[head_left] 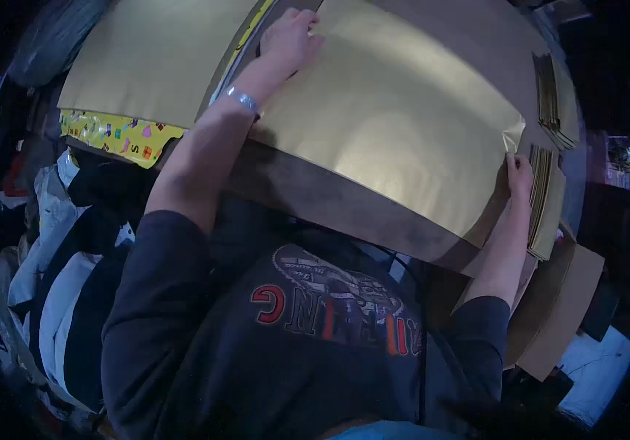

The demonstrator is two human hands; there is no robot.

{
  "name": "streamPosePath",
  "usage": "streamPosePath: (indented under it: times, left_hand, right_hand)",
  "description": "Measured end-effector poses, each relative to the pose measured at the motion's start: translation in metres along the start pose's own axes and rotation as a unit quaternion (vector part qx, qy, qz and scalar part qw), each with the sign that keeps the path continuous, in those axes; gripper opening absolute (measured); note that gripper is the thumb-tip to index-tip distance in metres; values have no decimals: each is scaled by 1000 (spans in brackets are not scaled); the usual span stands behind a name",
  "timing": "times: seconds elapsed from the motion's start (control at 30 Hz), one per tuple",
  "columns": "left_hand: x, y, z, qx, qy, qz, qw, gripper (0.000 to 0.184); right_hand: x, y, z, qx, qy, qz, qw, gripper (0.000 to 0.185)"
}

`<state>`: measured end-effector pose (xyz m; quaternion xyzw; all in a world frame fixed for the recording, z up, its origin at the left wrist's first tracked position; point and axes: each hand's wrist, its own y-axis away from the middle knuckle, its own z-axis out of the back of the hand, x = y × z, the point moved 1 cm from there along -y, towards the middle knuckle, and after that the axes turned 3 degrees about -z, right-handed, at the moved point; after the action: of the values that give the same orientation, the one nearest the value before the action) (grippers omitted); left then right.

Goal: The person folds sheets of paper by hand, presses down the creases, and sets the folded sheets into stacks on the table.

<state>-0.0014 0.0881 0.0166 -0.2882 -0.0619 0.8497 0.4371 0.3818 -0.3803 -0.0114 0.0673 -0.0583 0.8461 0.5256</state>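
Observation:
A large gold paper sheet (395,110) lies across the brown work surface in front of me, with a soft sheen and a creased right corner. My right hand (520,176) pinches that corner between thumb and fingers. At the far left edge of the sheet, my left hand (291,40) is closed with its fingertips on the paper. A bracelet (243,100) circles my left wrist. Left of that hand, another gold sheet (153,59) lies over yellow wrapping paper (120,136) with coloured gift pictures.
Stacks of folded cardboard (544,198) stand along the right edge of the surface, with another folded stack (550,95) behind. An open cardboard box (557,308) sits low at the right. Plastic-wrapped bundles (58,293) fill the lower left.

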Motion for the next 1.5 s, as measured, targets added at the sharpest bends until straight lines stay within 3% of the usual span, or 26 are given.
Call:
streamPosePath:
  times: [0.03, 0.17, 0.23, 0.27, 0.33, 0.37, 0.43, 0.47, 0.5, 0.53, 0.6, 0.7, 0.8, 0.87, 0.9, 1.03, 1.17, 1.3, 1.5]
  left_hand:
    - [-30, 14, 9, -37, 7, -22, 999, 30]
    - [-88, 62, -11, 130, 93, -203, 966, 29]
    - [-95, 75, -26, 95, 98, -228, 964, 35]
    - [-98, 78, -25, 105, 59, -231, 965, 37]
    - [-96, 77, -28, 109, 40, -228, 967, 39]
    - [-100, 76, -22, 117, 35, -238, 963, 41]
    - [-103, 75, -23, 158, 8, -217, 963, 43]
    - [-107, 76, -19, 181, 3, -194, 964, 45]
    - [-107, 75, -20, 187, -6, -201, 962, 46]
    - [-106, 74, -23, 191, -15, -206, 960, 48]
    - [-107, 73, -23, 219, -40, -195, 955, 50]
    - [-107, 73, -24, 228, -43, -188, 954, 52]
    - [-102, 73, -29, 218, -62, -212, 951, 53]
    - [-97, 73, -32, 218, 21, -210, 953, 53]
    - [-102, 73, -28, 209, -48, -213, 953, 52]
    - [-104, 73, -23, 208, -20, -210, 955, 53]
    - [-107, 73, -20, 209, -18, -206, 956, 52]
    - [-103, 74, -24, 181, -28, -215, 959, 50]
    - [-106, 73, -21, 179, -18, -215, 960, 50]
  right_hand:
    - [2, -1, 3, 23, 17, -9, 1000, 42]
    - [12, 10, 7, -23, -9, -20, 999, 42]
    - [30, 20, 20, -23, -4, -20, 1000, 42]
    - [43, 24, 29, 8, 24, -65, 998, 42]
    - [74, 40, 41, -72, 158, -17, 985, 42]
    - [85, 43, 35, -109, 123, 27, 986, 45]
    - [142, 54, 40, -90, 21, 77, 993, 51]
    - [158, 51, 9, -161, 12, 152, 975, 56]
    - [188, 55, -6, -127, 15, 157, 979, 59]
    - [228, 67, 11, -18, 42, 194, 980, 64]
    - [275, 79, -5, 52, 13, 291, 955, 69]
    - [298, 74, -17, 85, -28, 317, 944, 70]
    - [268, 39, -16, 71, 8, 245, 967, 72]
    - [233, 17, -9, 72, 15, 171, 982, 73]
    - [214, 8, -2, 67, 33, 135, 988, 73]
    - [142, -21, 3, 41, 76, 36, 996, 73]
    - [125, -34, 0, 30, 64, -60, 996, 75]
    - [179, -24, -8, 30, 32, -60, 997, 78]
    - [333, 3, -29, 66, 10, 51, 996, 81]
